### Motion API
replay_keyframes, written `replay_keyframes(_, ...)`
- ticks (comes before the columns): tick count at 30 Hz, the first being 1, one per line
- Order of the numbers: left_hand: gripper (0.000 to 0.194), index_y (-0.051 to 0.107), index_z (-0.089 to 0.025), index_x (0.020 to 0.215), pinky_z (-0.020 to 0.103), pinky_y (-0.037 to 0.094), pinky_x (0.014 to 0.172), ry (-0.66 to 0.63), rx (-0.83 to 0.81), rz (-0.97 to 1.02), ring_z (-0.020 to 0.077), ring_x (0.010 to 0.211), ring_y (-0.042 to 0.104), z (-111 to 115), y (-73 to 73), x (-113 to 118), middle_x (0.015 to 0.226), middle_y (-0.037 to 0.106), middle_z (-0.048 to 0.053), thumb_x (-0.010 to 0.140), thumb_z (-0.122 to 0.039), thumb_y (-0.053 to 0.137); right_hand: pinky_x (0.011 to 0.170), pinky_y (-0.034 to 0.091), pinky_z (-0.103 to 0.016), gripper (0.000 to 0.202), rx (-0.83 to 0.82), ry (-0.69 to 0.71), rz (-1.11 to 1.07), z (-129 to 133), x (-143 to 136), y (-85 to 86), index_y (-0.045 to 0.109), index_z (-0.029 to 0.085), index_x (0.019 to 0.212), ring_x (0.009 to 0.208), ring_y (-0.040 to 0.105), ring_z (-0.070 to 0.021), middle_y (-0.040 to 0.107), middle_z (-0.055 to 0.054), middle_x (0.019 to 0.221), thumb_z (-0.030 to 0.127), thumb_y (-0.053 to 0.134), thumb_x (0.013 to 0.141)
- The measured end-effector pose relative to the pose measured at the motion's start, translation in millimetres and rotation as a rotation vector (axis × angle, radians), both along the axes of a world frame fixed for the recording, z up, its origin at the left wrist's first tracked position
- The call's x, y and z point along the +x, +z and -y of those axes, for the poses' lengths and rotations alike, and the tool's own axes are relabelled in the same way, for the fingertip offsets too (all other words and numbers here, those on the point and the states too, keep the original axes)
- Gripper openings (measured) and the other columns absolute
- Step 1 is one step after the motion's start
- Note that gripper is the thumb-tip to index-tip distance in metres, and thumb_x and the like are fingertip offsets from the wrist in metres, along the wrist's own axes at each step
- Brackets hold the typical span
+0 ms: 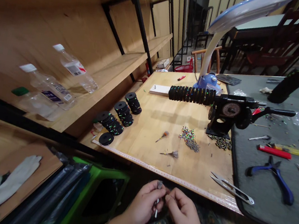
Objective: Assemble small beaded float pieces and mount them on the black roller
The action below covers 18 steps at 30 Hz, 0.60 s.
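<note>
My left hand [146,204] is closed around a thin white stick with a grey bristly top [159,184], held upright just off the table's front edge. Close beside it, my right hand [183,214] has its thumb and fingertips pinched together; anything between them is too small to make out. On the wooden table [140,140] beyond lie a grey tuft on a thin stem [173,154] and an orange-tipped one [163,136]. Small colourful beads [187,133] are heaped near tiny grey pieces [193,146] and brass-coloured pieces [219,142].
Black spools [123,113] stand in stacks at the left. A black hand-cranked winder [228,109] carries a row of spools, below a blue lamp [208,81]. Scissors [231,189], pliers [273,176] and a red lighter [274,152] lie right. Shelves with bottles [75,67] flank the left.
</note>
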<state>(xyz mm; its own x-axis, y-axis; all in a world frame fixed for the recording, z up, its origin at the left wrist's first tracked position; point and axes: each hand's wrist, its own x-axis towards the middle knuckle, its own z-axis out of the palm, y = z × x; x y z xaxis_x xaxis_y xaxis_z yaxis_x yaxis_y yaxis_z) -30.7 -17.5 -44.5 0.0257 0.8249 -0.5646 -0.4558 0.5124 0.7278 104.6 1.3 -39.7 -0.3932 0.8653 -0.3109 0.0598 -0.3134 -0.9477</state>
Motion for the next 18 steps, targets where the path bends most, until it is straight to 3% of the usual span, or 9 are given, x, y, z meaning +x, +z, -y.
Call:
replay_keyframes(9, 0.036, 0.057, -0.014, 0.068, 0.02, 0.018, 0.042, 0.05, -0.09, 0.087, 0.0031, 0.04, 0.037, -4.9, 11.4, 3.6, 0.052, 0.048, -0.006, 0.055, -0.036, 0.082, 0.045, 0.026, -0.024, 0.036, -0.026, 0.006, -0.016, -0.3, -1.5, -0.1, 0.041, 0.023, 0.059, 0.047, 0.03, -0.0107, 0.037, 0.008, 0.05, 0.049, 0.053, 0.082)
replay_keyframes(18, 0.035, 0.055, -0.014, 0.068, 0.02, 0.017, 0.041, 0.039, -0.082, 0.086, 0.0031, 0.039, 0.037, -5.5, 8.9, 2.9, 0.051, 0.046, -0.007, 0.056, -0.034, 0.081, 0.044, 0.024, -0.024, 0.033, -0.028, 0.006, -0.034, -0.3, -2.0, -0.2, 0.041, 0.023, 0.06, 0.046, 0.029, -0.0102, 0.036, 0.008, 0.048, 0.045, 0.051, 0.083)
